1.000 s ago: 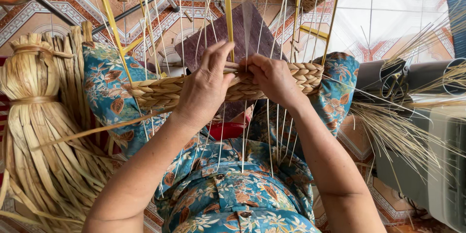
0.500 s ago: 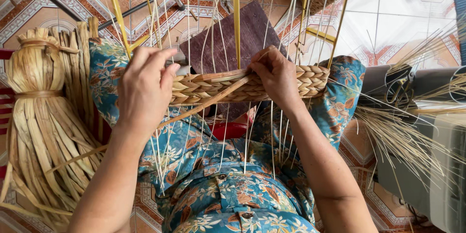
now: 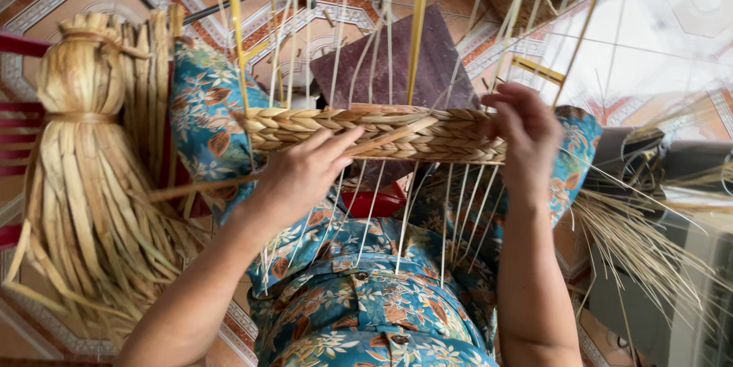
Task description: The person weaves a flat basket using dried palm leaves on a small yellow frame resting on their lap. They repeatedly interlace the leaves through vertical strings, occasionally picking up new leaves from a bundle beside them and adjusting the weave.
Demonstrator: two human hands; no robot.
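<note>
A band of braided straw weaving (image 3: pixel 382 134) runs across thin upright stakes on a yellow metal frame (image 3: pixel 418 38) resting over my knees. My left hand (image 3: pixel 305 172) sits just under the band, fingers closed on a flat straw strand (image 3: pixel 198 187) that trails off to the left and slants up into the weave. My right hand (image 3: pixel 527 134) is at the band's right end, fingers curled around the stakes and the edge of the weaving. A dark purple board (image 3: pixel 427 61) lies behind the frame.
A tied bundle of dried straw leaves (image 3: pixel 84 176) stands at the left beside my blue floral clothing (image 3: pixel 359 306). Loose thin reeds (image 3: pixel 649 245) fan out at the right over grey objects. A red stool (image 3: pixel 374 203) shows under my legs. Patterned floor tiles surround everything.
My left hand went out to the left side of the band, then came back toward the middle with a strand. My right hand shifted to the right end of the weaving.
</note>
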